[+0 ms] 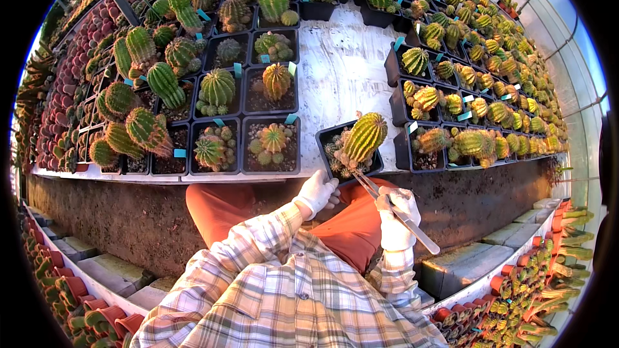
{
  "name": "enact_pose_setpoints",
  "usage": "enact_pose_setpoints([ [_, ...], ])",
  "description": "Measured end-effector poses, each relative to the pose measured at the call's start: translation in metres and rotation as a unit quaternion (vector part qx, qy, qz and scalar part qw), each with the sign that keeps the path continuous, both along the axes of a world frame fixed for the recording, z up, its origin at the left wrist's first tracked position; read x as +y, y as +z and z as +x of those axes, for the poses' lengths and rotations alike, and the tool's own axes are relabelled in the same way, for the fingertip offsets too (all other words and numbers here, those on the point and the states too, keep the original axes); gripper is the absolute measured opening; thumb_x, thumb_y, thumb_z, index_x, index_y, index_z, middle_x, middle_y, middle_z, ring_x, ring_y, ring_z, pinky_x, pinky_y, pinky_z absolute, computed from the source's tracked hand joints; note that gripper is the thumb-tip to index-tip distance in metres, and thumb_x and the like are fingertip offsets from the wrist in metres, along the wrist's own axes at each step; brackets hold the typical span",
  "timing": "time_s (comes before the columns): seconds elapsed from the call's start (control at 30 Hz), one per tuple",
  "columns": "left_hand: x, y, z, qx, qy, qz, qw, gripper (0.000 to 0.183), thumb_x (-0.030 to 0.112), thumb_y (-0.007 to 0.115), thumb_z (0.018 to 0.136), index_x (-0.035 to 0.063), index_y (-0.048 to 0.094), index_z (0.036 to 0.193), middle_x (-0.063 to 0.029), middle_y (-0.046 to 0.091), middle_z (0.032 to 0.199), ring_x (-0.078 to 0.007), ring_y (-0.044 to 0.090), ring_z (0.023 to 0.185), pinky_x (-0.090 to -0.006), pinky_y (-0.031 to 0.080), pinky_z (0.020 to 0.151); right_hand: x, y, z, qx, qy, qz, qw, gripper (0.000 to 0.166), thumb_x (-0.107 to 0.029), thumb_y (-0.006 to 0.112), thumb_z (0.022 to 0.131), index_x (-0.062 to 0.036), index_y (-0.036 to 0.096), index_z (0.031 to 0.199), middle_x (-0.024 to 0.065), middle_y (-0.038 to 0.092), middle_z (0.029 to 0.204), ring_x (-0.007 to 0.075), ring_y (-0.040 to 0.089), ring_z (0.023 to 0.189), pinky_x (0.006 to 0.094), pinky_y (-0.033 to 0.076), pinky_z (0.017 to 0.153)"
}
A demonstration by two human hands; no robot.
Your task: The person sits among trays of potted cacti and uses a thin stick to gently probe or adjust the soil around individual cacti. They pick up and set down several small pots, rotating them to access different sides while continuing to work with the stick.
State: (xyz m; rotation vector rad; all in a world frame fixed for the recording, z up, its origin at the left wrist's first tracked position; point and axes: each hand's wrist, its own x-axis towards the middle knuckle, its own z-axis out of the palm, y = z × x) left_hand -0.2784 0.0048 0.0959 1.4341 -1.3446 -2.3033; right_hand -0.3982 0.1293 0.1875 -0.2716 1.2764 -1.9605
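My right hand [398,212], in a white glove, is closed around long metal tweezers [404,220]. Their tips reach the base of a ribbed cactus [365,137] that leans to the right in a square black plastic pot [333,162]. Small offsets [336,150] crowd the soil around that cactus. Close to the pot's near left corner is my left hand [316,193], also gloved, with its fingers curled. Whether it touches the pot or holds anything is hard to make out. The pot sits askew at the front edge of a white bench [343,72].
Potted cacti [271,140] in square black pots stand left of the bare bench strip, with more potted cacti [425,140] to its right. Several blue plant labels [180,153] stick up. Behind me are concrete blocks [464,266] and a lower row of terracotta-coloured pots [113,316].
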Motion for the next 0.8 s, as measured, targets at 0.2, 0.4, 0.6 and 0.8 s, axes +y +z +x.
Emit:
enact_pose_setpoints([
  [0.2, 0.0, -0.001, -0.001, 0.002, -0.005, -0.008, 1.0, 0.023, 0.019, 0.049, 0.09, -0.0019, 0.041, 0.098, -0.0137, 0.06, 0.082, -0.0196, 0.063, 0.065, -0.0284, 0.052, 0.05, -0.013, 0.005, 0.0, 0.441, 0.017, 0.137, 0.887, 0.008, 0.001, 0.065, 0.073, 0.0009, 0.061, 0.079, 0.0058, 0.058, 0.08, 0.0106, 0.057, 0.061, 0.022, 0.045, 0.053],
  [0.4, 0.0, 0.002, 0.0, 0.0, -0.008, -0.011, 1.0, 0.023, 0.019, 0.05, 0.091, -0.0016, 0.042, 0.096, -0.0133, 0.06, 0.082, -0.019, 0.062, 0.064, -0.028, 0.052, 0.05, -0.018, 0.013, 0.0, 0.523, 0.022, 0.164, 0.836, 0.009, -0.002, 0.07, 0.07, -0.0012, 0.064, 0.077, 0.006, 0.058, 0.081, 0.0123, 0.057, 0.063, 0.0231, 0.046, 0.055],
  [0.6, -0.001, 0.0, 0.001, -0.001, -0.013, -0.013, 1.0, 0.023, 0.02, 0.05, 0.09, -0.0014, 0.042, 0.096, -0.0128, 0.06, 0.082, -0.0184, 0.062, 0.064, -0.0273, 0.051, 0.049, -0.023, 0.025, 0.004, 0.424, 0.011, 0.124, 0.897, 0.009, -0.003, 0.068, 0.071, -0.0002, 0.063, 0.078, 0.0079, 0.059, 0.08, 0.0143, 0.058, 0.063, 0.0251, 0.047, 0.056],
  [0.8, -0.003, 0.003, 0.0, -0.008, -0.016, -0.009, 1.0, 0.023, 0.02, 0.05, 0.09, -0.0012, 0.043, 0.096, -0.0124, 0.06, 0.081, -0.0179, 0.062, 0.063, -0.0271, 0.051, 0.049, -0.02, 0.022, 0.003, 0.491, 0.028, 0.168, 0.855, 0.008, -0.007, 0.066, 0.074, -0.0009, 0.064, 0.078, 0.0077, 0.06, 0.079, 0.0145, 0.059, 0.064, 0.0255, 0.048, 0.057],
])
